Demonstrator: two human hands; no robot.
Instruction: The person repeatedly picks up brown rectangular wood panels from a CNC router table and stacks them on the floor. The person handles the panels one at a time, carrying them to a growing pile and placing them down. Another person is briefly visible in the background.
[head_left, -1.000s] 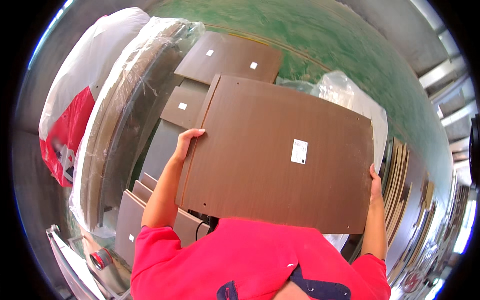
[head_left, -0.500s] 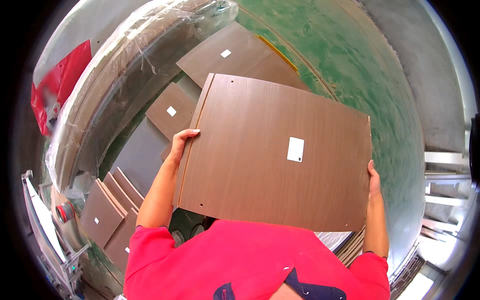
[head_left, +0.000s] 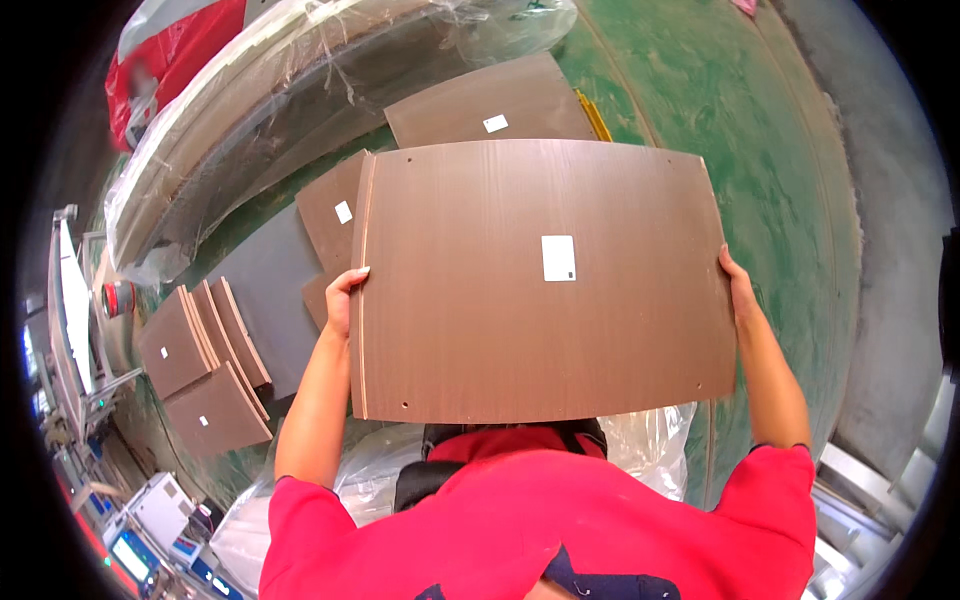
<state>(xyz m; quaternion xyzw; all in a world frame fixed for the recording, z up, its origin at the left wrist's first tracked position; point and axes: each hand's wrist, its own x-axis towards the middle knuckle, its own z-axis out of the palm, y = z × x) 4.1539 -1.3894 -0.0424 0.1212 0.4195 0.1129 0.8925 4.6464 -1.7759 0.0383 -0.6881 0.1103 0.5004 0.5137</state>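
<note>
A large brown wood-grain panel [head_left: 460,260] is held up in front of my chest, its broad face toward me. It has a groove along its left side, small holes near the corners and a white label [head_left: 558,258] near the middle. My left hand [head_left: 343,298] grips the left edge, thumb on the face and fingers hidden underneath. On the opposite edge my right hand [head_left: 738,284] is closed, its thumb along the rim and its other fingers mostly out of sight behind.
Left of the panel lie stacks of smaller brown boards [head_left: 215,405] and a grey board [head_left: 262,300]. Another labelled brown board [head_left: 470,105] lies beyond. A long plastic-wrapped stack [head_left: 260,140] curves along the far left. Machinery with a screen [head_left: 135,555] stands at lower left, above green floor [head_left: 790,240].
The panel has turned level from its tilt, with both hands still on its edges. My view has swung, showing machinery at lower left and plastic wrap below the panel.
</note>
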